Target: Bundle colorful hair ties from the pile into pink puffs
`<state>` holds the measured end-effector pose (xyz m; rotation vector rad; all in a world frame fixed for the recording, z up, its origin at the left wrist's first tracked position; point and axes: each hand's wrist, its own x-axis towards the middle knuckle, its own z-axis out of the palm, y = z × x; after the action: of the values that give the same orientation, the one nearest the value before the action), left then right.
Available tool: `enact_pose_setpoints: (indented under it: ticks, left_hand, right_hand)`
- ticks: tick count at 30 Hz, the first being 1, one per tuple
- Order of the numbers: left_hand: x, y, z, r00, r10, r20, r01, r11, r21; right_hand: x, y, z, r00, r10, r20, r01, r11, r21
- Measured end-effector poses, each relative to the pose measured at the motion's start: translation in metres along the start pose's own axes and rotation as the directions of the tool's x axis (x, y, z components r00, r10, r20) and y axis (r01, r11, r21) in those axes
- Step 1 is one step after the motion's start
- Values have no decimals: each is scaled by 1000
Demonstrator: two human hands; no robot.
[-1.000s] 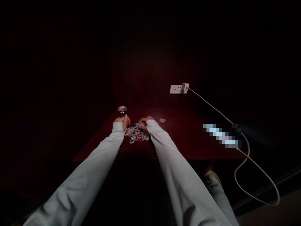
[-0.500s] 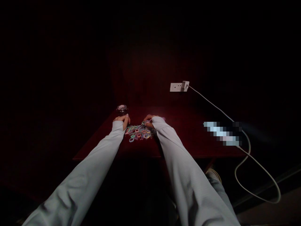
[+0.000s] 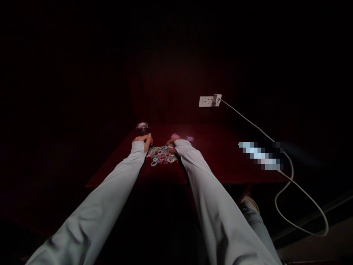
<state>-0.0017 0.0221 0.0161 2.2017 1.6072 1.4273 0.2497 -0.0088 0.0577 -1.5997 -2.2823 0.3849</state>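
The pile of coloured bands is set well back from the near edge of the table, a stretch of which is left between the right sleeve and a pixelated object. The left hand is curled beside the pile; the right hand, at its right side, is partly covered, and whether anything is gripped by either cannot be told.
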Motion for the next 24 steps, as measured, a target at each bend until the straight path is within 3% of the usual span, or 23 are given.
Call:
enact_pose_setpoints:
  ticks: [9, 15, 24]
  left_hand:
    - [1, 6, -1, 1000, -6, -9, 6, 999, 54]
    - [-2, 25, -1, 997, -42, -71, 47, 997, 67]
    - [-2, 29, -3, 995, -65, -76, 71, 994, 85]
  right_hand:
    - [2, -14, -2, 986, -164, 4, 158, 954, 256]
    - [-8, -23, -18, 981, -190, 31, 179, 959, 220]
    - [-8, -39, -14, 953, -267, 146, 267, 964, 21]
